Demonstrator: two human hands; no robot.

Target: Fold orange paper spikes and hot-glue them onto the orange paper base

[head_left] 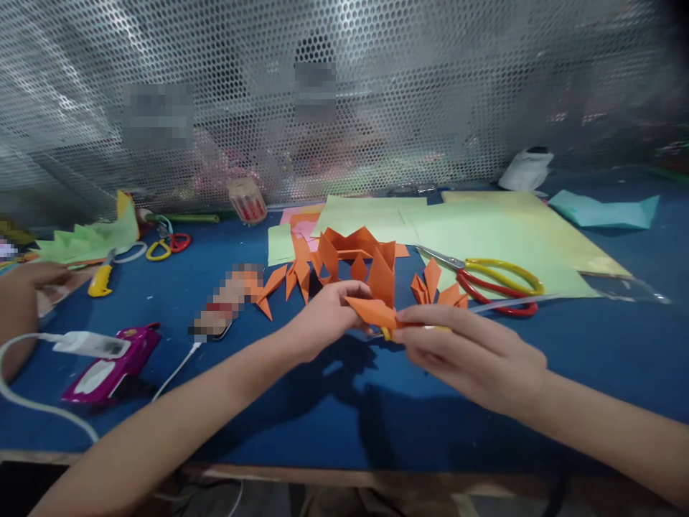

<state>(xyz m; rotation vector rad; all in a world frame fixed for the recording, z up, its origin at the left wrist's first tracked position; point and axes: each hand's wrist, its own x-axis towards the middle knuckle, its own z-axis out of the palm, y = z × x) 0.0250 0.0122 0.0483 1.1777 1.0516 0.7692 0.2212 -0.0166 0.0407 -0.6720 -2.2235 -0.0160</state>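
My left hand (336, 316) pinches a pointed piece of folded orange paper (370, 310) from its left side. The fingertips of my right hand (468, 352) close on the right end of the same piece. Something yellow, mostly hidden, shows beneath the paper and along my right fingers; its kind cannot be made out. Just behind my hands stands an orange paper crown (383, 269) with pointed tips. Loose folded orange pieces (272, 283) lie to its left, and more folded pieces (425, 283) lie to its right.
Scissors (484, 276) with red and yellow handles rest on green paper sheets (484, 237). At left are a charging phone (223, 305), a purple device (121, 366), a yellow cutter (100, 278) and another person's arm (21, 309). A jar (248, 201) stands by the perforated metal screen (344, 108).
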